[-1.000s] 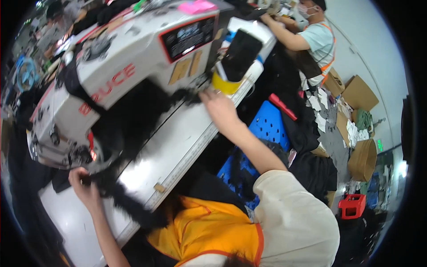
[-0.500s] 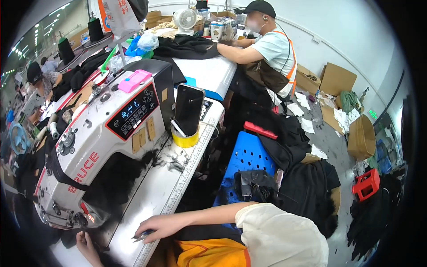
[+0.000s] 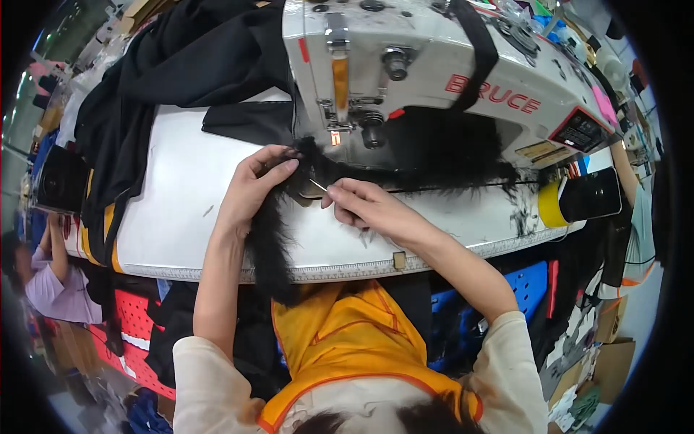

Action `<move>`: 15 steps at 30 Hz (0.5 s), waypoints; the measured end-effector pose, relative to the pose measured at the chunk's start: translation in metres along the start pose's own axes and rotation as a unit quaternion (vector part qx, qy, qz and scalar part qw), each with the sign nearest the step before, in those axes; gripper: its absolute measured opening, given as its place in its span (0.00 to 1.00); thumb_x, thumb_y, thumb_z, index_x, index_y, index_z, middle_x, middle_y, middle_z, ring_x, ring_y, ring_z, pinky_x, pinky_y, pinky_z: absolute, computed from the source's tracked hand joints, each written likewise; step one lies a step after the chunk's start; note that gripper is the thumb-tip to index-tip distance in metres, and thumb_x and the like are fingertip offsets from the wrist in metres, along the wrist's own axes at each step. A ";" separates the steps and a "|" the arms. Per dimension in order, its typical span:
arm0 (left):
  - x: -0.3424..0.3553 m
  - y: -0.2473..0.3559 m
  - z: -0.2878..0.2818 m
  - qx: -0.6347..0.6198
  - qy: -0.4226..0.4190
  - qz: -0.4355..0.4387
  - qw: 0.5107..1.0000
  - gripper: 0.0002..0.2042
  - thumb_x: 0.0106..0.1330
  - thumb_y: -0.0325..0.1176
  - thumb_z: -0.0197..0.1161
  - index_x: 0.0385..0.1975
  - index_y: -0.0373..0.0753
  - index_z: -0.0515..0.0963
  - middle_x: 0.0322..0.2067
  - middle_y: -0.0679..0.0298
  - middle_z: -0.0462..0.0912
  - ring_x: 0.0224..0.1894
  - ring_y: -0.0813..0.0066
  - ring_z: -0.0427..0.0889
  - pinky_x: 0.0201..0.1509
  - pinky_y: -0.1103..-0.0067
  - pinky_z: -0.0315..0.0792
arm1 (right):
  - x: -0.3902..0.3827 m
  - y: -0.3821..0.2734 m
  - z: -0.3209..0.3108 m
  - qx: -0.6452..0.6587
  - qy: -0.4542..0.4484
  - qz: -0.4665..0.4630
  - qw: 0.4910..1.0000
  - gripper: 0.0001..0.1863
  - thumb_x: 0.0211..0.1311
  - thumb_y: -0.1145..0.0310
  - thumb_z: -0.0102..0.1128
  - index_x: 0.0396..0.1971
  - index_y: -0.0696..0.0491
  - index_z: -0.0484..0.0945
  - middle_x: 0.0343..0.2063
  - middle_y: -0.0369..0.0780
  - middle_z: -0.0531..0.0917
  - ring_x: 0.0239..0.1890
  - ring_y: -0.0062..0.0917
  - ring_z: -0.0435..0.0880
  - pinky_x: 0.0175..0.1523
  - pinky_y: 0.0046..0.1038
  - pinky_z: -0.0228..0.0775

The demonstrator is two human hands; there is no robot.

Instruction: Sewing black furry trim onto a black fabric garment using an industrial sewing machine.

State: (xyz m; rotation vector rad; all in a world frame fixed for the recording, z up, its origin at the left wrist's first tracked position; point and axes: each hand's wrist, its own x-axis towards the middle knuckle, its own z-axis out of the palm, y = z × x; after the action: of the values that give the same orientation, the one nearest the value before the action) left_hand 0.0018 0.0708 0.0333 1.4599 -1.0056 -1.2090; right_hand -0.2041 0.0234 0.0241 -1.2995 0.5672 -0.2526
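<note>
Observed in a crowded sewing workshop: white sewing table (image 3: pixel 177 206), ruled along its front edge, with loose black fluff scattered over the right part. On it, black fur strip (image 3: pixel 269 249), just in front and left of the presser foot (image 3: pixel 335 137), with a lower length hanging over the front edge. Gripped at the upper end between thumb and fingertips of the left hand (image 3: pixel 256 177). Grasped in the curled fingers of the right hand (image 3: pixel 365 204): slim metal tool (image 3: pixel 318 186), pointed toward the fur; exact kind and contact with the pile not determinable.

Recommended in handling, by judgement: hold the pinch firm and near the tool tip, without bringing fingertips into its path; work in short, light movements; part the pile for a clear view of the base; keep both hands clear of the needle area.

Farther out: white industrial sewing machine (image 3: pixel 434 43) directly behind; black fabric (image 3: pixel 191 69) heaped to the left; yellow tape roll (image 3: pixel 551 205) and smartphone (image 3: pixel 596 194) at the right end.
</note>
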 end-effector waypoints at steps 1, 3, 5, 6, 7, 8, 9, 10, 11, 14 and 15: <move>-0.003 0.001 -0.001 -0.025 0.013 0.040 0.999 0.12 0.58 0.28 0.62 0.41 0.35 0.73 0.36 0.69 0.77 0.39 0.86 0.72 0.45 0.87 0.65 | 0.002 0.001 0.004 0.023 0.022 0.014 0.999 0.21 0.67 0.51 0.40 0.34 0.54 0.73 0.17 0.26 0.62 0.20 0.09 0.56 0.24 0.14 0.49; -0.009 -0.003 0.001 -0.040 0.021 0.074 0.996 0.11 0.59 0.26 0.61 0.41 0.35 0.71 0.34 0.69 0.76 0.38 0.86 0.72 0.44 0.88 0.65 | 0.011 0.001 0.008 0.029 0.031 0.024 0.999 0.21 0.67 0.50 0.41 0.34 0.54 0.72 0.17 0.26 0.62 0.19 0.09 0.56 0.24 0.13 0.48; -0.016 -0.002 0.006 -0.037 0.028 0.114 0.992 0.14 0.60 0.21 0.58 0.43 0.37 0.64 0.31 0.69 0.74 0.36 0.85 0.71 0.42 0.89 0.65 | 0.017 -0.005 0.009 0.034 0.046 0.032 0.998 0.21 0.67 0.50 0.41 0.34 0.55 0.72 0.17 0.27 0.62 0.18 0.09 0.55 0.24 0.13 0.47; -0.020 -0.002 0.007 -0.039 0.022 0.114 0.992 0.14 0.60 0.21 0.58 0.43 0.37 0.64 0.31 0.69 0.74 0.36 0.85 0.71 0.42 0.89 0.65 | 0.020 -0.008 0.010 0.058 0.037 0.041 0.997 0.21 0.66 0.50 0.43 0.34 0.55 0.72 0.18 0.27 0.64 0.19 0.10 0.57 0.24 0.13 0.49; -0.023 -0.004 0.010 -0.025 0.032 0.133 0.990 0.14 0.59 0.20 0.58 0.43 0.36 0.64 0.31 0.68 0.73 0.37 0.85 0.71 0.42 0.89 0.65 | 0.022 -0.009 0.008 0.081 0.028 0.051 0.995 0.22 0.65 0.49 0.46 0.33 0.56 0.72 0.18 0.27 0.65 0.20 0.10 0.59 0.24 0.13 0.51; -0.024 -0.006 0.013 -0.010 0.041 0.152 0.987 0.14 0.59 0.19 0.58 0.43 0.36 0.64 0.31 0.68 0.73 0.37 0.85 0.71 0.42 0.89 0.65 | 0.024 -0.008 0.007 0.081 0.036 0.053 0.995 0.22 0.65 0.49 0.46 0.33 0.56 0.72 0.18 0.27 0.65 0.20 0.10 0.59 0.24 0.13 0.51; -0.023 -0.009 0.016 0.010 0.054 0.180 0.982 0.15 0.57 0.18 0.59 0.42 0.36 0.63 0.30 0.66 0.72 0.37 0.84 0.71 0.42 0.88 0.65 | 0.027 -0.006 0.005 0.098 0.022 0.056 0.993 0.21 0.65 0.49 0.45 0.32 0.55 0.72 0.17 0.26 0.62 0.18 0.09 0.56 0.23 0.13 0.47; -0.024 -0.011 0.017 0.009 0.050 0.180 0.982 0.15 0.57 0.18 0.59 0.42 0.36 0.63 0.30 0.66 0.72 0.37 0.84 0.71 0.42 0.88 0.65 | 0.027 -0.005 0.005 0.114 0.005 0.058 0.992 0.20 0.66 0.50 0.44 0.32 0.54 0.71 0.15 0.25 0.60 0.17 0.08 0.54 0.22 0.14 0.44; -0.026 -0.012 0.018 0.050 0.070 0.200 0.976 0.16 0.57 0.18 0.59 0.42 0.36 0.64 0.31 0.66 0.72 0.36 0.84 0.71 0.42 0.88 0.65 | 0.027 -0.006 0.005 0.115 0.011 0.057 0.992 0.20 0.66 0.50 0.44 0.32 0.54 0.71 0.15 0.25 0.60 0.17 0.08 0.54 0.22 0.14 0.44; -0.017 -0.014 0.029 0.104 0.093 0.240 0.961 0.17 0.54 0.19 0.62 0.40 0.35 0.64 0.30 0.65 0.71 0.36 0.81 0.71 0.42 0.86 0.65 | 0.014 -0.006 -0.001 0.102 0.066 0.052 0.991 0.22 0.63 0.48 0.49 0.32 0.54 0.73 0.16 0.24 0.60 0.18 0.07 0.54 0.22 0.13 0.44; -0.019 -0.015 0.028 0.120 0.102 0.194 0.968 0.17 0.54 0.19 0.63 0.41 0.36 0.64 0.30 0.65 0.71 0.36 0.81 0.71 0.42 0.86 0.65 | 0.012 -0.001 -0.001 0.077 0.083 0.036 0.993 0.23 0.61 0.45 0.50 0.31 0.53 0.74 0.17 0.25 0.62 0.20 0.07 0.57 0.23 0.12 0.47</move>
State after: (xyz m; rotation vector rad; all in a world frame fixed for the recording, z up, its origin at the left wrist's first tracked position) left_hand -0.0288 0.0871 0.0207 1.4505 -1.2540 -0.6599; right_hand -0.1947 0.0162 0.0220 -1.1120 0.7205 -0.3408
